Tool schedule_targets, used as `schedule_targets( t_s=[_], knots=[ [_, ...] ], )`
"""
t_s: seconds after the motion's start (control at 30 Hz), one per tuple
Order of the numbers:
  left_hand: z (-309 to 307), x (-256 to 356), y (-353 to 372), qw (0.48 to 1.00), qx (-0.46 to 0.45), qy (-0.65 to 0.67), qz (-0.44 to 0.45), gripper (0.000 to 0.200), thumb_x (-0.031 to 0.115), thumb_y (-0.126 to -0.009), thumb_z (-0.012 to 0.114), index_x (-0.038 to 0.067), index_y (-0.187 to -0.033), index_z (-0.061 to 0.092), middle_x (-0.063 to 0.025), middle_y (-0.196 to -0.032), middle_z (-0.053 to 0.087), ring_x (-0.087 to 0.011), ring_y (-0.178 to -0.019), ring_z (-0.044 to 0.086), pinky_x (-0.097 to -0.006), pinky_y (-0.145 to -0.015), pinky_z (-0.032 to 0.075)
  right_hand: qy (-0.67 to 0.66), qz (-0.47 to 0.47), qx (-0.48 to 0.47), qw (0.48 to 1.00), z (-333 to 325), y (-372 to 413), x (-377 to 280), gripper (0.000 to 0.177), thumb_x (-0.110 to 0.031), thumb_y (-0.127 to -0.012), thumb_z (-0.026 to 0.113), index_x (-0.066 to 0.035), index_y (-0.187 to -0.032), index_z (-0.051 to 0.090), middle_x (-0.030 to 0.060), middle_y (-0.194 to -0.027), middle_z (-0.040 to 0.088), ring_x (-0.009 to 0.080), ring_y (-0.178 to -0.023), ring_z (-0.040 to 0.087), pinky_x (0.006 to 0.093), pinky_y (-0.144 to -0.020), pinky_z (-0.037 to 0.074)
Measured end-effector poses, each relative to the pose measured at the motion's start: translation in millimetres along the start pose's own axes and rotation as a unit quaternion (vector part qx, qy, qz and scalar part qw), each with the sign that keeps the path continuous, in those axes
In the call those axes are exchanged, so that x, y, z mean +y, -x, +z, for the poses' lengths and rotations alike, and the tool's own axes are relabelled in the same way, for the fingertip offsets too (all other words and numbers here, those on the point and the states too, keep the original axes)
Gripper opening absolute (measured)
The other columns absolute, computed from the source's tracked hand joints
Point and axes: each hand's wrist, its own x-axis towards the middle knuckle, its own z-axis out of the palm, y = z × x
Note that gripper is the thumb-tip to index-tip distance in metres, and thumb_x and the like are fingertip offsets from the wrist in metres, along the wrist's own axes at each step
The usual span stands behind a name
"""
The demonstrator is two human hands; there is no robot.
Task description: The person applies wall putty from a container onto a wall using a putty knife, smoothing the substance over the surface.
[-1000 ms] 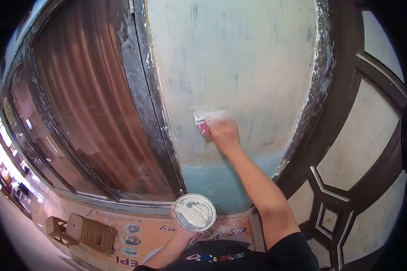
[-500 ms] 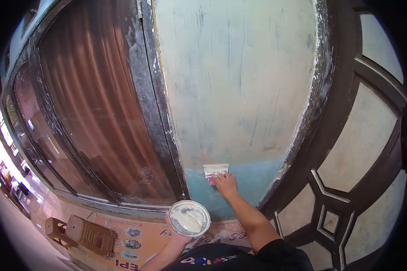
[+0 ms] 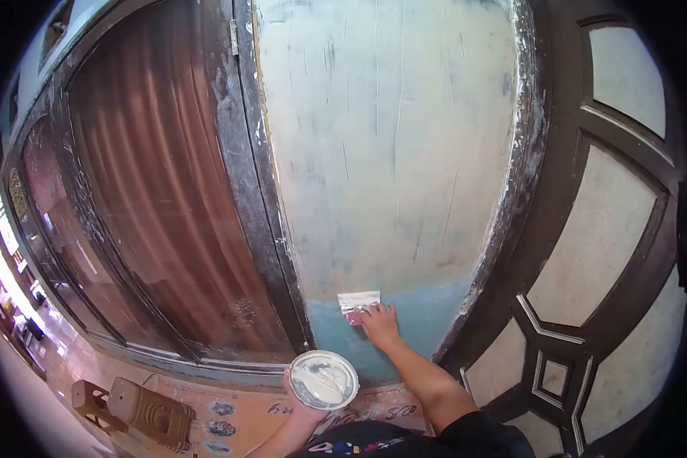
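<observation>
My right hand (image 3: 379, 325) is closed around a putty knife (image 3: 358, 305) with a wide pale blade and a pinkish grip. The blade lies against the wall panel (image 3: 385, 175), near the line where a pale skim coat meets bare blue paint (image 3: 420, 313). Down at the left, my left hand (image 3: 301, 404) holds a round tub lid (image 3: 323, 379) from below and the side. White putty (image 3: 320, 382) is smeared in a thick mound across it. Most of the left fingers are hidden beneath the lid.
Worn dark frames (image 3: 256, 145) border the panel. Left is a window with a brown curtain (image 3: 160, 191); right stands a panelled door (image 3: 588, 237). Brown plastic stools (image 3: 149, 412) stand at lower left, beside a printed banner (image 3: 244, 424) on the floor.
The view has shifted slightly, so the wall sits higher-left to lower in frame. My right hand keeps the putty knife near the paint line, and the lid stays in my left hand.
</observation>
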Motion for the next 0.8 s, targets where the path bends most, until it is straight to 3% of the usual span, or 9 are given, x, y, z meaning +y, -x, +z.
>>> schedule_targets(
  t_s=[0.03,0.17,0.47,0.6,0.67,0.73,0.8],
  knots=[
    [1.0,-1.5,-0.2,1.0,0.002,-0.006,0.002,0.083,0.075,-0.083,0.035,0.013,-0.136,0.052,-0.0145,-0.139,0.052,-0.039,-0.127,0.048,-0.0575,-0.107,0.036,-0.002,-0.011,0.04,0.999,-1.1,-3.0,2.2,0.041,-0.025,-0.075,0.074,-0.021,-0.115,0.066,0.0026,-0.109,0.06,0.0244,-0.108,0.054,0.0537,-0.097,0.037],
    [7.4,-8.2,1.7,1.0,0.003,-0.01,0.005,0.082,0.074,-0.082,0.037,0.013,-0.136,0.052,-0.0149,-0.14,0.051,-0.0397,-0.127,0.047,-0.0577,-0.108,0.035,-0.02,-0.029,0.059,0.998,-26.0,-24.2,13.2,0.038,-0.022,-0.075,0.073,-0.02,-0.112,0.067,0.0038,-0.102,0.061,0.0252,-0.103,0.056,0.0514,-0.093,0.038],
    [16.1,-21.1,-2.0,0.999,-0.011,-0.021,0.022,0.086,0.077,-0.081,0.039,0.014,-0.139,0.049,-0.0152,-0.142,0.049,-0.0401,-0.13,0.045,-0.0597,-0.109,0.033,-0.067,-0.086,0.183,0.977,-136.7,-101.4,47.1,0.039,-0.016,-0.072,0.07,-0.015,-0.111,0.069,0.0079,-0.089,0.061,0.0282,-0.094,0.057,0.0455,-0.086,0.041],
    [23.4,-24.9,-2.4,0.998,-0.018,-0.04,0.046,0.085,0.076,-0.08,0.04,0.014,-0.138,0.049,-0.0154,-0.142,0.048,-0.0401,-0.13,0.044,-0.0591,-0.109,0.033,-0.028,-0.088,0.243,0.966,-225.8,-160.8,79.5,0.037,-0.012,-0.072,0.07,-0.016,-0.108,0.071,0.0103,-0.085,0.062,0.0312,-0.087,0.058,0.0461,-0.086,0.043],
    [14.7,-30.5,-3.8,0.996,-0.016,-0.053,0.063,0.085,0.077,-0.08,0.039,0.014,-0.137,0.05,-0.0153,-0.142,0.048,-0.0402,-0.129,0.045,-0.0592,-0.108,0.034,-0.019,-0.117,0.353,0.928,-282.3,-199.1,91.9,0.035,-0.012,-0.072,0.069,-0.017,-0.106,0.073,0.0103,-0.081,0.063,0.0309,-0.085,0.058,0.0454,-0.084,0.044],
    [2.5,-31.5,-10.7,0.998,-0.019,0.017,0.057,0.084,0.077,-0.081,0.038,0.015,-0.137,0.05,-0.0147,-0.141,0.049,-0.0401,-0.128,0.045,-0.0589,-0.108,0.034,0.03,-0.117,0.384,0.915,-339.6,-238.3,103.1,0.033,-0.011,-0.075,0.068,-0.019,-0.107,0.072,0.0077,-0.08,0.064,0.0296,-0.082,0.06,0.0434,-0.081,0.045],
    [7.4,-33.4,-10.6,0.996,0.002,-0.03,0.081,0.083,0.077,-0.081,0.036,0.016,-0.136,0.051,-0.0142,-0.141,0.049,-0.04,-0.127,0.046,-0.0588,-0.108,0.035,0.065,-0.153,0.457,0.874,-393.3,-285.2,112.7,0.033,-0.011,-0.08,0.065,-0.022,-0.11,0.071,0.0057,-0.084,0.065,0.0283,-0.08,0.061,0.041,-0.079,0.046]
  ],
)
